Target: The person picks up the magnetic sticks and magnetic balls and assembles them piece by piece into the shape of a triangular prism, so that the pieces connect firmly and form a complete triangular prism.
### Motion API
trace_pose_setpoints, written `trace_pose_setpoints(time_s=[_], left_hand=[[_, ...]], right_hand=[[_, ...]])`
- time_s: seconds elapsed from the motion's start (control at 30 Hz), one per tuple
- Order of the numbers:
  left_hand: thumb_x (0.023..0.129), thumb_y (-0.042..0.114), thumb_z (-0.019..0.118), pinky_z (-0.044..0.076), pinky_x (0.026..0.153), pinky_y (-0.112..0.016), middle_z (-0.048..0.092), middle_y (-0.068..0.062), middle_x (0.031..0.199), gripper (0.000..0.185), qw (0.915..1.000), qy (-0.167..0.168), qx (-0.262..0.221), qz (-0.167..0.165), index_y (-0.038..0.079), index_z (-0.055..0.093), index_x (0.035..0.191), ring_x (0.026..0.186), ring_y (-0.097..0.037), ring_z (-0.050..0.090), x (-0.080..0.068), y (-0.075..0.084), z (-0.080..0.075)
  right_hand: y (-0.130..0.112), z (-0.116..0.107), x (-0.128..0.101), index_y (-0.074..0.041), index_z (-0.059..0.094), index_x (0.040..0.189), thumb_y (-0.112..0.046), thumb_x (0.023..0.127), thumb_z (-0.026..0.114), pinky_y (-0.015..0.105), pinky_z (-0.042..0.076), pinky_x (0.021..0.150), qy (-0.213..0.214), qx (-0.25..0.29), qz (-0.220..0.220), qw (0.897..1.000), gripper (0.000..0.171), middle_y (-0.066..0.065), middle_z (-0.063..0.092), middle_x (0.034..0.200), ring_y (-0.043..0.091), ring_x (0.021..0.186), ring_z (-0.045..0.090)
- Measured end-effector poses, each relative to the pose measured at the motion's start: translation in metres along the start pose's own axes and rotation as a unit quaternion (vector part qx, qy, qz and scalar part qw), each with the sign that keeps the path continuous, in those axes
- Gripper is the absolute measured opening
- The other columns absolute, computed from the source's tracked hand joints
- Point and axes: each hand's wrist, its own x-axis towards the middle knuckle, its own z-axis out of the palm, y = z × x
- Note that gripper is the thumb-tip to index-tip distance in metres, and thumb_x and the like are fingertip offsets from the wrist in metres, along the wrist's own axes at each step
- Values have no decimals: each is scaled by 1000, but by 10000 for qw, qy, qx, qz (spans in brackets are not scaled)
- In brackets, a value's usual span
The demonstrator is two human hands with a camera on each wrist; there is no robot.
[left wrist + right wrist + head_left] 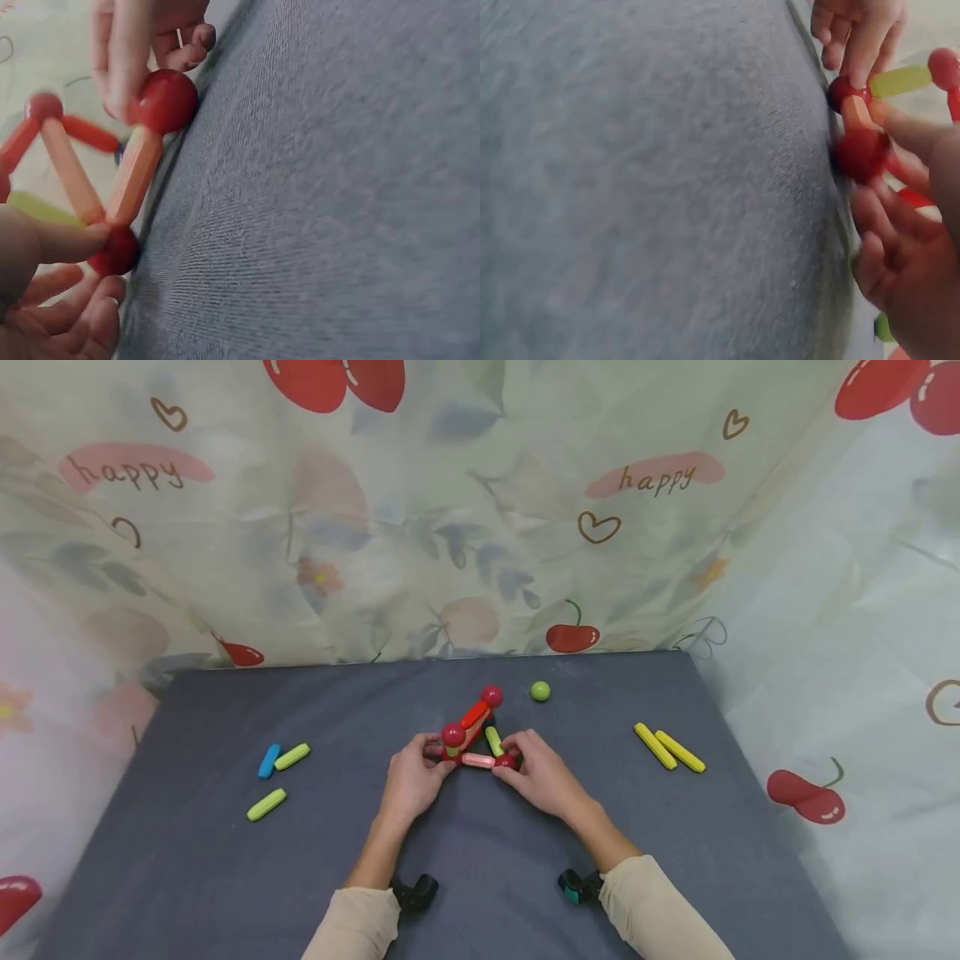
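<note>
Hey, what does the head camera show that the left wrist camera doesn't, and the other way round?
Only the head view shows the loose pieces on the grey mat: a green ball, two yellow sticks, a blue stick and two green sticks, with the patterned cloth behind. Only the left wrist view shows close up the pink stick joining two red balls, and a fingertip on each ball. Both show the left hand and right hand holding the stick-and-ball frame on the mat.
</note>
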Motion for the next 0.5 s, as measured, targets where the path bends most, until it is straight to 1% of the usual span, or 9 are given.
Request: trace_pose_setpoints(time_s=[0.07, 0.13, 0.17, 0.23, 0.27, 0.3, 0.4, 0.47, 0.5], left_hand=[[90, 20, 80, 56, 79, -39, 75, -7, 117, 49, 9997, 228, -119, -15, 11, 63, 134, 92, -20, 69, 5, -2, 3], [91, 19, 79, 57, 81, -39, 75, -7, 121, 50, 9990, 368, -241, 50, 12, 61, 137, 95, -21, 70, 12, -4, 6], [91, 19, 78, 57, 83, -39, 74, -7, 123, 49, 9987, 415, -287, 120, 12, 61, 137, 96, -21, 71, 16, -6, 7], [92, 17, 77, 59, 86, -39, 73, -8, 126, 48, 9980, 414, -393, 284, 12, 61, 137, 100, -22, 72, 20, -9, 7], [93, 16, 76, 59, 87, -39, 72, -8, 128, 47, 9976, 399, -443, 363, 11, 61, 137, 102, -22, 72, 21, -11, 4], [93, 14, 75, 60, 88, -39, 72, -8, 129, 46, 9970, 397, -523, 421, 11, 61, 137, 103, -22, 72, 20, -12, 0], [94, 13, 74, 60, 89, -40, 71, -8, 128, 41, 9951, 480, -622, 600, 11, 64, 134, 106, -23, 73, 11, -20, -26], [96, 15, 72, 59, 90, -42, 71, -6, 126, 36, 9948, 527, -550, 673, 13, 66, 131, 108, -23, 72, 3, -30, -53], [97, 16, 71, 59, 91, -43, 71, -6, 126, 34, 9948, 569, -482, 691, 13, 67, 130, 109, -23, 71, -2, -37, -68]], right_hand=[[-2, 4, 2, -19, 68, 112, -33, 95, 73, 22, 50, 68, -46, 310, -133, 9994, 22, -4, 63, 98, 7, 71, 55], [-2, 8, 7, -19, 68, 104, -30, 96, 73, 23, 50, 66, 207, 480, -119, 9986, 15, -3, 64, 95, 7, 70, 56], [-2, 10, 10, -18, 67, 103, -30, 96, 72, 24, 50, 66, 375, 545, -22, 9978, 15, -1, 65, 95, 8, 70, 56], [0, 14, 18, -13, 62, 104, -31, 96, 72, 26, 49, 68, 796, 535, 299, 9949, 22, 4, 63, 97, 10, 72, 55], [2, 15, 23, -11, 60, 108, -31, 97, 72, 27, 48, 70, 973, 520, 446, 9929, 26, 7, 62, 100, 12, 75, 55], [3, 16, 27, -9, 58, 113, -32, 97, 71, 28, 49, 73, 1028, 475, 576, 9919, 31, 8, 61, 104, 13, 78, 56], [7, 14, 38, -7, 57, 127, -32, 98, 69, 34, 49, 78, 854, 249, 638, 9940, 41, 12, 61, 109, 19, 85, 56], [8, 11, 45, -9, 61, 130, -30, 99, 68, 36, 48, 80, 743, 90, 520, 9958, 38, 11, 62, 107, 21, 88, 56], [9, 9, 47, -11, 64, 128, -29, 99, 68, 37, 47, 79, 717, 11, 488, 9962, 34, 10, 62, 104, 22, 87, 55]])
